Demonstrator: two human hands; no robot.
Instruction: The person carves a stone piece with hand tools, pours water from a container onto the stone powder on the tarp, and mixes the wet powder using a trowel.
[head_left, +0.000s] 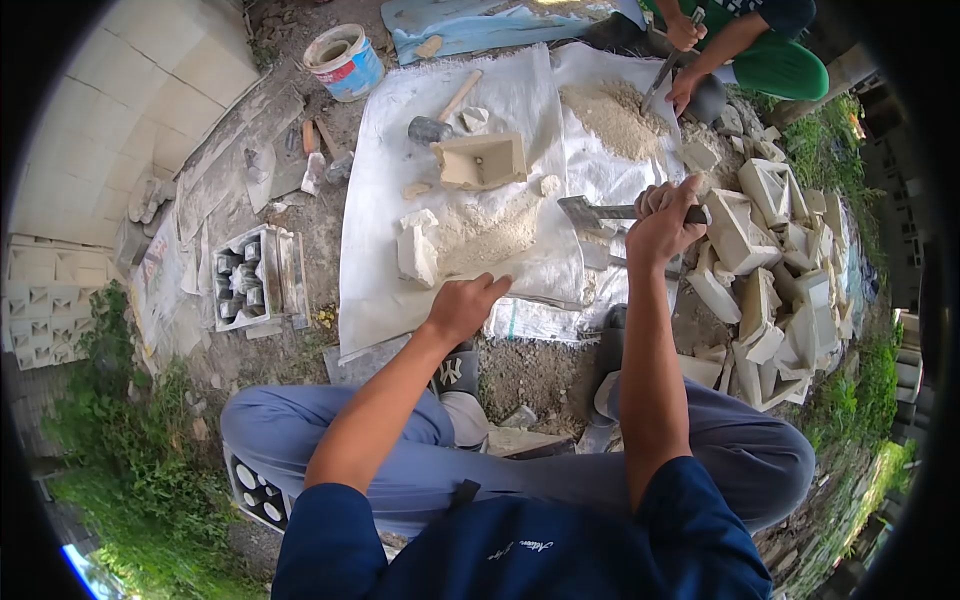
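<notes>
My right hand (664, 222) is closed round the handle of a broad-bladed machete (585, 212), its blade pointing left above the sheet. At the near edge of the white woven sheet (385, 300), my left hand (468, 305) is closed, with the sheet's edge pinched up and folded beside it. Just beyond that hand lies a heap of pale crumbs and powder (490, 235). A broken pale block piece (416, 250) stands left of the heap. Behind it sits a hollow pale block (480, 162), its open side facing me.
Broken blocks (770, 270) are piled at the right. A co-worker's hand (685, 92) holds a blade by another rubble heap (615, 120). A bucket (343, 62) stands at the back, a dark mallet head (430, 130) lies on the sheet, and a mould box (245, 280) sits left.
</notes>
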